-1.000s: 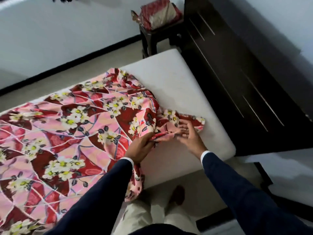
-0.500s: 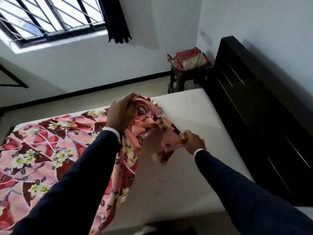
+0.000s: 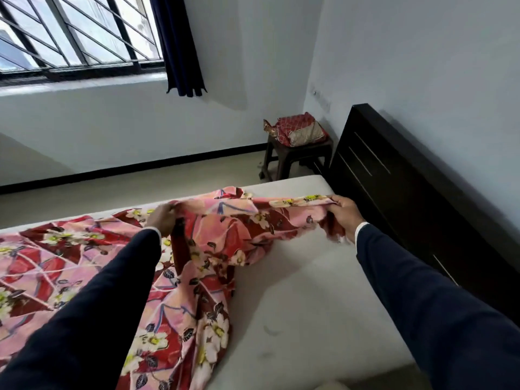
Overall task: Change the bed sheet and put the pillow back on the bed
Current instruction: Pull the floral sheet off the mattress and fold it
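Note:
A pink and red floral bed sheet (image 3: pixel 213 249) covers the left part of the white mattress (image 3: pixel 304 299) and is bunched near the middle. My left hand (image 3: pixel 163 219) grips its raised edge at centre left. My right hand (image 3: pixel 344 218) grips the same edge further right, close to the dark headboard (image 3: pixel 408 198). The edge is stretched between both hands above the mattress. The right part of the mattress is bare. A red patterned pillow (image 3: pixel 299 132) lies on a dark stool (image 3: pixel 298 156) beyond the bed's far corner.
A barred window (image 3: pixel 70 35) with a dark blue curtain (image 3: pixel 180 46) is on the far wall. Pale floor (image 3: pixel 140 181) runs between that wall and the bed. The headboard stands against the right wall.
Both hands lifted the sheet's edge off the mattress and moved apart, the right hand going toward the headboard. The sheet is now stretched wider. My view tilted up.

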A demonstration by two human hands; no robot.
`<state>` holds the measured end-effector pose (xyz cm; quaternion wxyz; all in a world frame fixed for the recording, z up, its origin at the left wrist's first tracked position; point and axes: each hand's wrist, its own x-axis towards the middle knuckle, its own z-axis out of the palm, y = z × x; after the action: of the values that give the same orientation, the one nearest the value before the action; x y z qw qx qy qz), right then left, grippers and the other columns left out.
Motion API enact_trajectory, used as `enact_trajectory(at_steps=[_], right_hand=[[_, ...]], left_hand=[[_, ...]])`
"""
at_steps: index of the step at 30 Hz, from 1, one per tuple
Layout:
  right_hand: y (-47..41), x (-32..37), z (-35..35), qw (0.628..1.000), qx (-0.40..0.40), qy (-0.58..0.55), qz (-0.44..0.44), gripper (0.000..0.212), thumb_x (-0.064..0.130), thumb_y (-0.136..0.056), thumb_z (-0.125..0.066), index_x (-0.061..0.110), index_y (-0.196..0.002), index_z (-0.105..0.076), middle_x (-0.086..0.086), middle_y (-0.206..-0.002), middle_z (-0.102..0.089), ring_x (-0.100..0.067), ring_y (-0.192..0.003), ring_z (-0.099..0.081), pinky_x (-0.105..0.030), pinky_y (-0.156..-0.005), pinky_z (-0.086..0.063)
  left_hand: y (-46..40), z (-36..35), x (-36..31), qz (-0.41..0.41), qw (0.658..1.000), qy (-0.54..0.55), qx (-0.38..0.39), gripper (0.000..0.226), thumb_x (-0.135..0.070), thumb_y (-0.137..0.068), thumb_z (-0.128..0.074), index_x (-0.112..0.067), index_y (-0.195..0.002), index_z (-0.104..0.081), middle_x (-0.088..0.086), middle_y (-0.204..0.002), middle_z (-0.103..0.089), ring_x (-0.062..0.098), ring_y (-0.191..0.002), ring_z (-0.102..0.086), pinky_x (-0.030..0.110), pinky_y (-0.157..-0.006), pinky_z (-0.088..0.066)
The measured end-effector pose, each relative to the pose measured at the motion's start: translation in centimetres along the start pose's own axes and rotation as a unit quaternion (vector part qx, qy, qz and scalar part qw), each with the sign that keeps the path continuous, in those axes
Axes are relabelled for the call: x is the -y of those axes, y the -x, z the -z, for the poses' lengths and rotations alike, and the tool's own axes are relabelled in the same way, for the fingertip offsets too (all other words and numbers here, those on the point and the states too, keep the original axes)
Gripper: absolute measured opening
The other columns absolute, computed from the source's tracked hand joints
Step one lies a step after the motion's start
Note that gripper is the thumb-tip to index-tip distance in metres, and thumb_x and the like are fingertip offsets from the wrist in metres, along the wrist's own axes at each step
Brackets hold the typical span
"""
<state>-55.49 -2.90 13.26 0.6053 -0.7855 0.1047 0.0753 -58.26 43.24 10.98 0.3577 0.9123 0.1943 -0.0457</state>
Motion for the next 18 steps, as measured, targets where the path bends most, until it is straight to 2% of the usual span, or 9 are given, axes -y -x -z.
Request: enact_trajectory(at_steps=[2,4,6,8,10,12,13,16,18], right_hand=[[-0.5,1.6,-0.1,0.999,0.031,0.011,0.018,0.016,0.006,-0.094,-0.061,0.015,-0.093,-0.074,-0.011,-0.092,-0.073,-0.022,-0.085,-0.067,-0.036,-0.080,-0.053],[-1.3,3.5,-0.2,0.996,0.059,0.046,0.050,0.010,0.009,-0.092,-0.066,0.017,-0.092,-0.072,-0.011,-0.094,-0.072,-0.021,-0.087,-0.066,-0.037,-0.084,-0.052],[-2.0,5.5,-0.4,0.988,0.109,0.071,0.080,0.007,0.007,-0.090,-0.070,0.013,-0.092,-0.067,-0.008,-0.088,-0.070,-0.017,-0.080,-0.065,-0.034,-0.077,-0.053],[-2.4,7.1,-0.8,0.977,0.152,0.109,0.106,0.013,0.007,-0.087,-0.074,0.011,-0.090,-0.062,-0.006,-0.085,-0.067,-0.013,-0.076,-0.063,-0.028,-0.071,-0.051],[-2.7,8.5,-1.7,0.958,0.195,0.164,0.129,0.019,0.020,-0.083,-0.079,0.015,-0.083,-0.061,-0.005,-0.082,-0.065,-0.013,-0.075,-0.060,-0.028,-0.068,-0.048],[-3.0,9.6,-3.1,0.937,0.216,0.228,0.151,0.022,0.032,-0.077,-0.077,0.021,-0.077,-0.057,-0.001,-0.079,-0.061,-0.014,-0.074,-0.056,-0.031,-0.068,-0.044],[-3.3,10.0,-3.9,0.928,0.219,0.260,0.155,0.023,0.031,-0.079,-0.076,0.022,-0.075,-0.055,0.001,-0.077,-0.058,-0.015,-0.074,-0.054,-0.031,-0.068,-0.042],[-4.0,11.2,-6.4,0.899,0.237,0.332,0.159,0.029,0.026,-0.087,-0.073,0.022,-0.071,-0.050,0.003,-0.074,-0.053,-0.017,-0.074,-0.051,-0.029,-0.061,-0.038],[-4.4,11.9,-7.7,0.881,0.262,0.355,0.169,0.032,0.028,-0.088,-0.074,0.020,-0.070,-0.049,0.001,-0.072,-0.051,-0.016,-0.070,-0.049,-0.024,-0.056,-0.035]], left_hand=[[-0.2,-0.9,2.0,0.021,1.000,-0.003,-0.005,0.032,-0.019,-0.105,-0.046,0.004,-0.111,-0.068,0.036,-0.112,-0.065,0.051,-0.104,-0.062,0.050,-0.082,-0.048],[-0.4,-1.0,2.9,0.033,0.998,-0.003,-0.047,0.030,-0.017,-0.104,-0.046,0.001,-0.115,-0.068,0.031,-0.115,-0.067,0.046,-0.105,-0.063,0.046,-0.086,-0.047],[-0.1,-0.6,2.6,0.033,0.995,0.035,-0.088,0.028,-0.012,-0.102,-0.047,-0.003,-0.117,-0.069,0.027,-0.115,-0.068,0.043,-0.106,-0.063,0.044,-0.088,-0.047],[0.4,-0.3,1.7,0.022,0.988,0.116,-0.097,0.025,-0.009,-0.098,-0.051,-0.008,-0.115,-0.070,0.022,-0.115,-0.069,0.037,-0.105,-0.064,0.042,-0.087,-0.050],[1.0,0.1,-0.2,-0.013,0.975,0.210,-0.069,0.024,-0.007,-0.097,-0.056,-0.017,-0.116,-0.065,0.015,-0.117,-0.068,0.032,-0.108,-0.064,0.036,-0.084,-0.051],[1.6,0.3,-2.7,-0.083,0.966,0.246,-0.004,0.025,-0.009,-0.100,-0.057,-0.020,-0.121,-0.059,0.011,-0.123,-0.066,0.029,-0.114,-0.064,0.028,-0.081,-0.050],[2.1,0.2,-4.4,-0.119,0.961,0.247,0.040,0.026,-0.012,-0.100,-0.058,-0.021,-0.124,-0.057,0.009,-0.125,-0.065,0.024,-0.115,-0.064,0.025,-0.080,-0.052],[3.6,-1.2,-10.4,-0.221,0.945,0.191,0.145,0.041,-0.019,-0.095,-0.067,-0.022,-0.133,-0.052,0.002,-0.128,-0.063,0.009,-0.116,-0.062,0.027,-0.086,-0.058],[4.0,-3.0,-13.6,-0.277,0.940,0.120,0.157,0.054,-0.020,-0.090,-0.074,-0.019,-0.138,-0.049,0.001,-0.127,-0.063,0.009,-0.116,-0.061,0.026,-0.092,-0.054]])
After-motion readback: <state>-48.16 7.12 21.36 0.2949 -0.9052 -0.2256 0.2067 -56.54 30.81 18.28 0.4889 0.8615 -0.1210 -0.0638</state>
